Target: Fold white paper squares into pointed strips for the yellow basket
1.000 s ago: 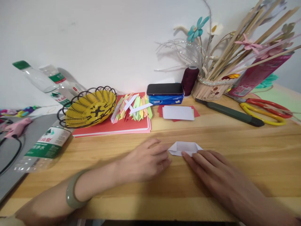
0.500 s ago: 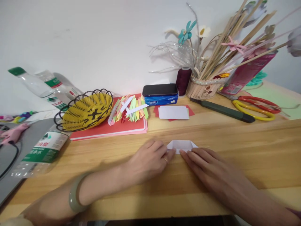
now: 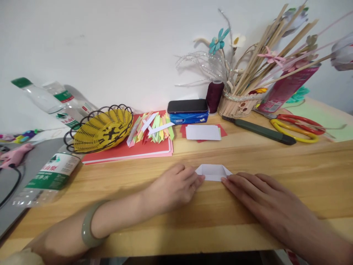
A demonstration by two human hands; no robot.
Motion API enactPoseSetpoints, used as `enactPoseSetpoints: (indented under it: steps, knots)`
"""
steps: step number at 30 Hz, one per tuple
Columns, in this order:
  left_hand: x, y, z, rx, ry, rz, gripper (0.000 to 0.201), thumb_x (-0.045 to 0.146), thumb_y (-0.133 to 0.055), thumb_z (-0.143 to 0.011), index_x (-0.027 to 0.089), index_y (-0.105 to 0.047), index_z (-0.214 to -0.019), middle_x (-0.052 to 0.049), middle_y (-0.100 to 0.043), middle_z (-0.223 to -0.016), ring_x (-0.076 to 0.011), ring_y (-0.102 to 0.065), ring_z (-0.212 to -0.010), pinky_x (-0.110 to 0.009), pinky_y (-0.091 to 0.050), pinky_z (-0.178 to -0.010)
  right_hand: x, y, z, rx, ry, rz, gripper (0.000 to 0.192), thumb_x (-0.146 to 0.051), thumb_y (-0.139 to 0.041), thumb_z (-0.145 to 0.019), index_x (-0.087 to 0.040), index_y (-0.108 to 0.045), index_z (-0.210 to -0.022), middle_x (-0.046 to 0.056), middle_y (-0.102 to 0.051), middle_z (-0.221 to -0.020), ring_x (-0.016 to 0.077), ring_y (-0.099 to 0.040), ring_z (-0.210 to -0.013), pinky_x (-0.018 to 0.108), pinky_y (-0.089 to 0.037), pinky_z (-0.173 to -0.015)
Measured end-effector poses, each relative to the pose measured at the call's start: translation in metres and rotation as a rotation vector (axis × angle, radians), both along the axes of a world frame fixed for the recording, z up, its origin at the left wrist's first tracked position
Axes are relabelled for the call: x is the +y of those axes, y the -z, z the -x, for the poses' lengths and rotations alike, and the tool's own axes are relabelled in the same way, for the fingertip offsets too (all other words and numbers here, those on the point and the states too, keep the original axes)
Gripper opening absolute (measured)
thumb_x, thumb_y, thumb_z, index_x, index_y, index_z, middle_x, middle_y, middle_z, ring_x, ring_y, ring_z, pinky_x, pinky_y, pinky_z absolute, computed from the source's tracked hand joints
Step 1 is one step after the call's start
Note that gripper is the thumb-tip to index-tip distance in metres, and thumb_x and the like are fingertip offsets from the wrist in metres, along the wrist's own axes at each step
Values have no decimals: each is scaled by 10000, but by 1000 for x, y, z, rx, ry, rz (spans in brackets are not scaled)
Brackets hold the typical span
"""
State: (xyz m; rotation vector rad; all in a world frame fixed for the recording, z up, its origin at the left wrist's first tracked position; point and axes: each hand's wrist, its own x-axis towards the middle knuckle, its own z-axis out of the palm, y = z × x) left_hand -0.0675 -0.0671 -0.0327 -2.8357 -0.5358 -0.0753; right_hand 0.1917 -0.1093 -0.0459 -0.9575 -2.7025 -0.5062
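Both hands are resting on the wooden bench (image 3: 275,162), w/ a small folded white paper (image 3: 213,172) lying flat betw. them, roughly mid-bench and a bit nearer the front edge than the back. The left hand (image 3: 173,187) is lying loosely curled, palm down, fingertips touching the paper's left end; not gripping it, just pressing at the edge. A pale green bangle (image 3: 87,230) is sitting on that wrist. The right hand (image 3: 256,197) is lying flat, fingers stretched out and together, tips touching the paper's right corner; nothing is being held in it either.

Toward the back edge, a phone (image 3: 187,106) is lying on a blue tissue pack (image 3: 188,117), w/ a dark red thread spool (image 3: 214,96) just beside it. In front of those, a white card (image 3: 203,132) is sitting on red paper. Left of that, a bunch of coloured folded paper strips (image 3: 151,127) is lying on a stack of red sheets (image 3: 129,151), and a yellow wire basket (image 3: 100,129) is overlapping the stack's left end.

At the left edge, plastic bottles are lying about, one w/ a green label (image 3: 46,176) near the front-left. Toward the back-right corner, a stick basket (image 3: 238,105) is holding wooden sticks and paper flowers; a dark green craft knife (image 3: 259,130) and red and yellow scissors (image 3: 299,127) are lying near it.
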Motion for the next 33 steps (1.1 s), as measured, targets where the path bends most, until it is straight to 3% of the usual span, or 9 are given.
enactPoseSetpoints:
  steps: [8, 13, 17, 19, 22, 26, 28, 30, 33]
  knots:
    - [2, -1, 3, -40, 7, 10, 259, 136, -376, -940, 43, -499, -1148, -49, -565, -814, -190, -470, -804, -325, -339, -671, 4, 7, -19, 60, 12, 113, 429, -136, -316, -883, -185, -438, -1292, 68, -572, -1226, 203, -525, -1083, 366, -474, -832]
    - [7, -4, 6, -57, 16, 46, 239, 173, -400, -937, 77, -523, -1118, -47, -561, -814, -191, -465, -789, -320, -357, -665, 6, 9, -24, 104, -5, 95, 416, -135, -341, -869, -219, -499, -1244, 58, -589, -1203, 200, -530, -1090, 353, -483, -845]
    - [10, -8, 6, -79, 8, 31, 219, 189, -415, -932, 118, -543, -1095, -32, -544, -773, -189, -472, -764, -322, -373, -666, 5, 11, -21, 158, 31, 40, 390, -116, -364, -846, -215, -566, -1164, 99, -480, -1328, 264, -395, -1238, 399, -472, -868]
    - [12, -7, 5, -73, -35, -12, 232, 174, -460, -907, 108, -534, -1116, -43, -548, -785, -202, -483, -792, -330, -386, -682, 3, 11, -16, 139, 9, -8, 403, -92, -359, -827, -184, -560, -1164, 118, -479, -1328, 262, -389, -1245, 390, -485, -852]
    - [13, -5, 4, -98, -158, -88, 296, 136, -499, -867, 78, -511, -1157, -67, -564, -813, -223, -497, -830, -334, -406, -676, -4, 9, 0, 58, -16, -33, 457, -63, -335, -810, -148, -506, -1225, 101, -575, -1227, 210, -515, -1127, 347, -506, -824]
    - [6, -4, -1, -241, -170, -73, 224, 131, -466, -866, 120, -562, -1068, -52, -589, -794, -190, -512, -754, -303, -429, -635, -12, 2, 37, 74, 186, -42, 384, -175, -346, -875, -73, -500, -1212, 170, -638, -1091, 285, -613, -934, 426, -534, -720]
    - [-1, -3, -5, -306, -168, -27, 165, 198, -463, -882, 158, -596, -970, -36, -599, -770, -183, -526, -748, -301, -448, -652, -14, -4, 55, 183, 247, 29, 385, -237, -318, -904, -62, -515, -1185, 152, -686, -885, 249, -653, -740, 365, -552, -570]
    - [-7, 0, -9, -338, -202, 28, 191, 318, -491, -880, 176, -614, -846, -28, -610, -763, -192, -544, -763, -312, -465, -666, -12, -13, 66, 306, 164, 178, 391, -243, -272, -920, -91, -525, -1176, 108, -693, -793, 194, -654, -625, 289, -540, -484]
    - [-7, 5, -11, -342, -226, 81, 238, 383, -534, -848, 167, -615, -791, -36, -637, -855, -201, -565, -802, -311, -484, -659, 1, -24, 64, 445, 49, 416, 347, -187, -293, -909, -183, -560, -1130, 60, -703, -924, 149, -668, -778, 247, -558, -647]
